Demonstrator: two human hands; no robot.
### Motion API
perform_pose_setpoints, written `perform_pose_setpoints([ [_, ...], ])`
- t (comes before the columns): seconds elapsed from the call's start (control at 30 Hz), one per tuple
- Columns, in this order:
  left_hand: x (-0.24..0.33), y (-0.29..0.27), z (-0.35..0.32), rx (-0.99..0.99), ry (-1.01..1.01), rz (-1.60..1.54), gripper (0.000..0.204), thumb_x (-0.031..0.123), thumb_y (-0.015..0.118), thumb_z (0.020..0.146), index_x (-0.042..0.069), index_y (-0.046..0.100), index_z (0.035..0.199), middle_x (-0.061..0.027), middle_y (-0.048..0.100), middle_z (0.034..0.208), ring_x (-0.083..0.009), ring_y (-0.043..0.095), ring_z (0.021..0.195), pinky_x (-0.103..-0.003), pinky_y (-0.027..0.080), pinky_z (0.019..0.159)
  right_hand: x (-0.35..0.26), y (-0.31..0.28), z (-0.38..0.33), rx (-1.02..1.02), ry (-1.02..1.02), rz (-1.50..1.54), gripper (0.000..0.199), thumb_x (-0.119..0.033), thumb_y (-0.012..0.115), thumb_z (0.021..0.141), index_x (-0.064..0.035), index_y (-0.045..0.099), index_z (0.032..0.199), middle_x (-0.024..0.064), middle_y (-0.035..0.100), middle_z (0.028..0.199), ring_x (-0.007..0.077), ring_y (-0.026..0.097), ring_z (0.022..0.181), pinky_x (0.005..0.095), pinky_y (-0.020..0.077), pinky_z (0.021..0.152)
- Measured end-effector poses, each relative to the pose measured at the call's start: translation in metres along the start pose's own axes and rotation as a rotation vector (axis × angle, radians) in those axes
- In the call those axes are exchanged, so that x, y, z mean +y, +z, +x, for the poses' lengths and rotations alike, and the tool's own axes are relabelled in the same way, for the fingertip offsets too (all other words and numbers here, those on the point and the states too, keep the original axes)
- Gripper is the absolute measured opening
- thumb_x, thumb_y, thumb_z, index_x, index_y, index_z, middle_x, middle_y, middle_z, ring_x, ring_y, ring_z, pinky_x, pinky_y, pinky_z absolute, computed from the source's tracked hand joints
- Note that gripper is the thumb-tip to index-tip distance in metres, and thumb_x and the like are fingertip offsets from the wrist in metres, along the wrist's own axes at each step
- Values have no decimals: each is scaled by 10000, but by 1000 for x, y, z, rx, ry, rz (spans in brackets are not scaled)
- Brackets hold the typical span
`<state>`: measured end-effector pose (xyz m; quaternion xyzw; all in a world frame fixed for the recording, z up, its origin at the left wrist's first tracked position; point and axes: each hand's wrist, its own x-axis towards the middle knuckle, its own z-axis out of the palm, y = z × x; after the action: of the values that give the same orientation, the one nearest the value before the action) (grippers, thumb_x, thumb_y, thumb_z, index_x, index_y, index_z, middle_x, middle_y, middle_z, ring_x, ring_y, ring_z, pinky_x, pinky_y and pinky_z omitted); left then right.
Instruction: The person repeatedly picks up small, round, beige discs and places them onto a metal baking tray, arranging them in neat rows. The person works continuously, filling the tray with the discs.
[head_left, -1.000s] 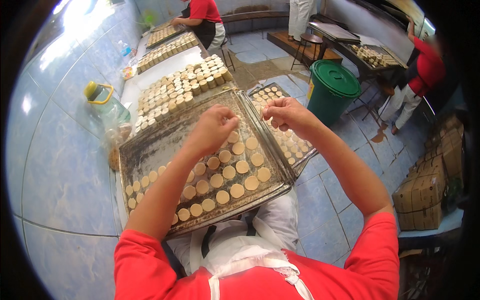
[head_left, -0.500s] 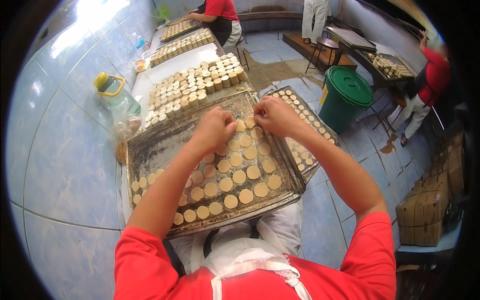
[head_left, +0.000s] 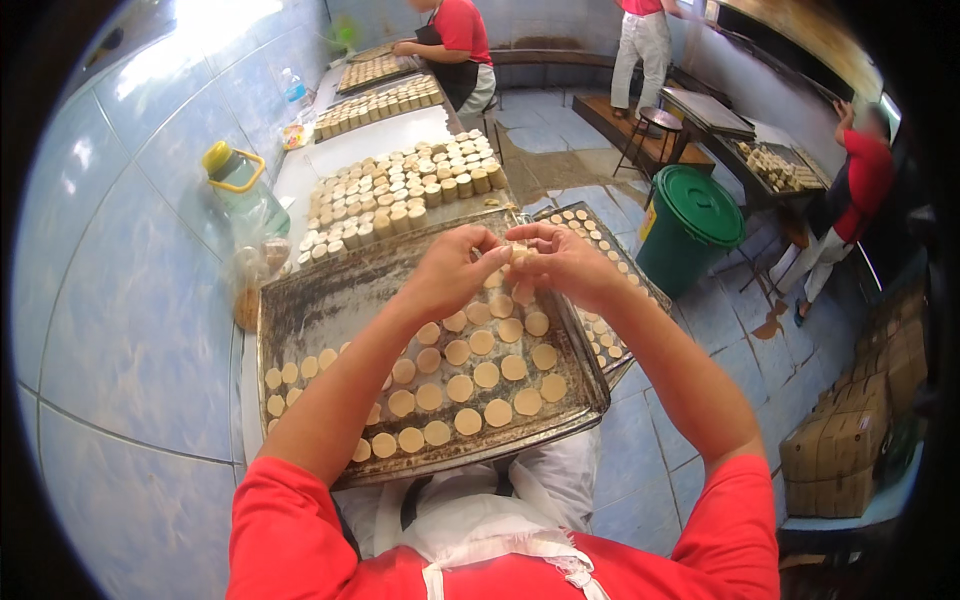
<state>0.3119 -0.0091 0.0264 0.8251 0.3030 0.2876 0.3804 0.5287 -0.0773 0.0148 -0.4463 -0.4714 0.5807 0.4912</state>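
Left hand point(head_left: 452, 270) and right hand point(head_left: 578, 268) are held close together; a small pale piece point(head_left: 518, 250) is pinched in the fingertips of the right, while whether it is also gripped by the left, its thumb and fingers drawn together just beside it, cannot be told. Below both hands and toward the body, flat round discs point(head_left: 460, 388) are laid in rows on a worn metal tray point(head_left: 335, 305). Under and to the right of the right hand, more discs are borne by a second tray point(head_left: 630, 256). Beyond the hands, short pale cylinders point(head_left: 400, 190) are stood close together; left of them, a yellow-lidded jug point(head_left: 250, 200) is seen. Farther out, right of the right hand, a lidded green bin point(head_left: 692, 230) is placed. Far ahead of the hands, a tray is being worked at by a seated person point(head_left: 460, 40) in red.
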Motion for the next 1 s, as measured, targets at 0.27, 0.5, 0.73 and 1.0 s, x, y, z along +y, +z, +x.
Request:
perform_pose_setpoints([
  [0.27,-9,-13,-6,-55,-106,-62,252,225,671,1023,-21,722,1011,-15,666,825,-105,563,772,-305,482,701,-1,10,2,-27,104,-27,432,-162,774,977,30,608,1326,105,722,1068,168,732,899,271,584,741],
  [0.5,-9,-30,-24,-97,-248,218,307,307,729,990,2,750,978,-50,688,827,-137,604,768,-353,511,691,7,26,6,2,78,-34,419,-147,757,979,33,619,1331,111,716,1069,156,698,868,263,560,715],
  [0.73,-8,-39,-30,-68,-143,-58,285,280,707,1020,-3,737,1010,0,635,832,-99,537,777,-294,468,698,10,45,15,-30,97,-2,359,-165,771,986,12,654,1276,101,724,1104,176,742,963,266,602,818],
  [1.0,-19,-40,-41,-36,-76,39,284,269,723,983,-15,736,973,-69,664,912,-156,597,846,-343,494,739,14,52,16,-53,93,-7,354,-90,759,947,34,649,1259,110,724,1054,162,728,905,254,585,771],
])
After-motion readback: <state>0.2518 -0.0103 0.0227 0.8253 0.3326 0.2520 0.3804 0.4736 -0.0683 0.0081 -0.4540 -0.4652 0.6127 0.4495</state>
